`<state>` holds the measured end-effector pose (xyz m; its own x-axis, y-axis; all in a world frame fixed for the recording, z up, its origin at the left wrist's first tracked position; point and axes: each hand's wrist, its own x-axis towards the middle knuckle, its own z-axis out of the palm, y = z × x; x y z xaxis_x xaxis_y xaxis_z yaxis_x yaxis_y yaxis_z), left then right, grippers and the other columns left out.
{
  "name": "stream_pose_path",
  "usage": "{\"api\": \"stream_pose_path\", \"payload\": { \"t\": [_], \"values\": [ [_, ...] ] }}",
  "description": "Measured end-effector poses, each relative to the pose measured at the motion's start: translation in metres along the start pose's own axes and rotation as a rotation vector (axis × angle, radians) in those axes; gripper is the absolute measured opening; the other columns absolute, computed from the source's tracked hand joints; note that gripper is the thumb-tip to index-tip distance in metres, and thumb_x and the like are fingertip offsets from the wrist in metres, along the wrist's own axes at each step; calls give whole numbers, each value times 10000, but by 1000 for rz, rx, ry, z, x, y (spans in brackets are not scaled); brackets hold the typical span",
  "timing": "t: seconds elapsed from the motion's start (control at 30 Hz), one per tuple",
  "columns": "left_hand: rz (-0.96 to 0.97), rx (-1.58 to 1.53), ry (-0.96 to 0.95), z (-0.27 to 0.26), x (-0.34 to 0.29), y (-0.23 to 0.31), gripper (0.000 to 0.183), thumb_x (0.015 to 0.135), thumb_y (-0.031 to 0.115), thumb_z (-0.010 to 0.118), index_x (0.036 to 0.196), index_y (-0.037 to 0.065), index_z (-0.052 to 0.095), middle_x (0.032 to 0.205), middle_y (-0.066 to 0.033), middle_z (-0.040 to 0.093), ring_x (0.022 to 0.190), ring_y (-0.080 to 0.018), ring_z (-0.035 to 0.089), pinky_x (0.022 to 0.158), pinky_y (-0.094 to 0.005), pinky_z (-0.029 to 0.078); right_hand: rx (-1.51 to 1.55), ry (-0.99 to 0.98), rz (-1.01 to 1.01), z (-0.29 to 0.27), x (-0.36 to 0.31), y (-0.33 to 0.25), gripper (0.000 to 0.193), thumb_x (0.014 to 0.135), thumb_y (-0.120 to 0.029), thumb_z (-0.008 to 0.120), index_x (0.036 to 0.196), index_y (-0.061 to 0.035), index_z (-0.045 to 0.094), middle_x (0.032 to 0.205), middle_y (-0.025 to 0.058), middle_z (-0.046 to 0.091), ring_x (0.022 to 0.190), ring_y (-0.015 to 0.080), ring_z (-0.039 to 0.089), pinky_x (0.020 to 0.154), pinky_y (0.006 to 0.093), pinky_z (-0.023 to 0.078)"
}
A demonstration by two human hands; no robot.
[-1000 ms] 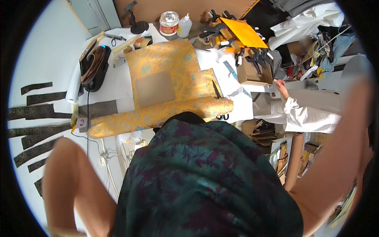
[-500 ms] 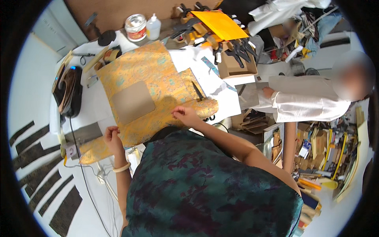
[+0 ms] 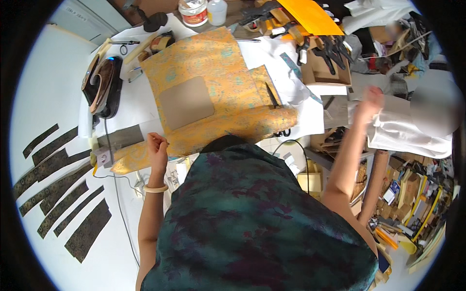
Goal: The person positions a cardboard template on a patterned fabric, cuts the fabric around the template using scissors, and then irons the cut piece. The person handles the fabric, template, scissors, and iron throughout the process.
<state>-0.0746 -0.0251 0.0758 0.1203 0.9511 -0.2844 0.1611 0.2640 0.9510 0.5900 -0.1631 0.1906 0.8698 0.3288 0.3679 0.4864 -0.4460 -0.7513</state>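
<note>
A yellow patterned cloth (image 3: 204, 53) covers the middle of the worktable, its near edge gathered in a long roll (image 3: 233, 122). On the cloth lies a flat grey-brown board (image 3: 187, 103) with rounded corners. My left hand (image 3: 157, 145) hovers at the roll's near side, fingers curled and pressed together; whether anything sits in them is hidden. My right hand (image 3: 372, 102) is stretched far to the right, beside a person's white garment (image 3: 410, 131). Motion smears its fingers. A black pointed tool (image 3: 272, 95) rests on the cloth's right part, and black ring handles (image 3: 284, 132) show below the roll.
On the left stands a black iron-like device (image 3: 106, 87) with a cord. A white tub (image 3: 193, 12) and a plastic bottle (image 3: 217, 12) are at the back. Black clamps (image 3: 332, 53) and an orange sheet (image 3: 310, 17) sit over a cardboard box (image 3: 325, 75). Dark strips (image 3: 88, 230) lie at left.
My right hand has swung from above the cloth out to the far right, toward the other person. My left hand stays near the roll, fingers still curled. The whole view has shifted.
</note>
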Motion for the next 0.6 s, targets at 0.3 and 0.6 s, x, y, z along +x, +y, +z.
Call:
{"api": "stream_pose_path", "payload": {
  "t": [0.3,0.6],
  "values": [
    [24,20,-107,10,-9,28,131,861,-54,505,854,76,502,808,26,460,766,-80,438,694,-232,354,241,339,-469,-73,62,-141,325,999,-195,650,1249,10,686,1188,139,722,1046,241,694,909,354,589],
    [68,-29,-86,72,-13,80,139,888,-15,717,860,51,598,767,56,549,726,-44,494,696,-221,417,609,-1067,-131,105,-228,-178,202,969,-70,690,1171,-77,700,1106,50,721,1029,143,671,899,307,542]
  ]
}}
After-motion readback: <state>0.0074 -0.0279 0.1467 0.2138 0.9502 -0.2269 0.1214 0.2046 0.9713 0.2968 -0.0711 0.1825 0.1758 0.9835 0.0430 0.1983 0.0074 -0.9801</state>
